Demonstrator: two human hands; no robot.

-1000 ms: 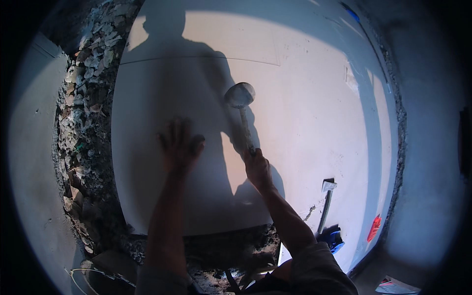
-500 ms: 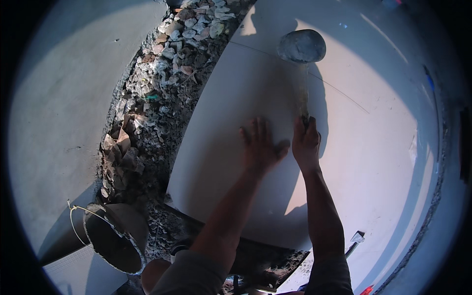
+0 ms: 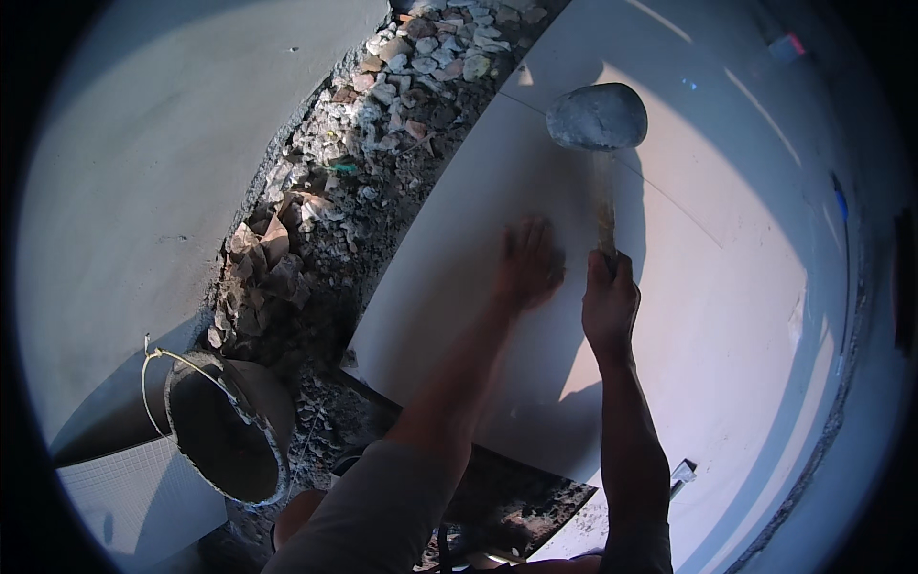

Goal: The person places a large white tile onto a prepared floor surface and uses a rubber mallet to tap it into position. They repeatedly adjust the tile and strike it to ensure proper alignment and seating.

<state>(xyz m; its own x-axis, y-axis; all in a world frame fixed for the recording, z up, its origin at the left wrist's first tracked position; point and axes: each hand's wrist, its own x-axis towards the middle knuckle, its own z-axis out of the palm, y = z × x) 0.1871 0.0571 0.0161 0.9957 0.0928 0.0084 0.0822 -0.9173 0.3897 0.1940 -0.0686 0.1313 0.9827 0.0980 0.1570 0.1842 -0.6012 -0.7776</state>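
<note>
Grey mallet [image 3: 597,119], one; hands [image 3: 611,304], two; right grips mallet.

Hands number two: one left hand [image 3: 531,266] and one right hand [image 3: 612,304]. Forearms [image 3: 629,421] likewise number two, as do grey sleeves [image 3: 368,502], one to each arm. There is one mallet [image 3: 598,117], comprising a single head and a single shaft. There is one bucket [image 3: 268,387], with one wire handle [image 3: 199,361]. Gridded panels [image 3: 110,502] total one. One thin dark line [image 3: 672,203] shows among the pale slabs [image 3: 430,297], whose exact number cannot be told. One metal-headed tool [image 3: 683,472], one blue object [image 3: 841,199] and one green scrap [image 3: 343,167] are visible. Stones [image 3: 421,65] are too numerous to count.
</note>
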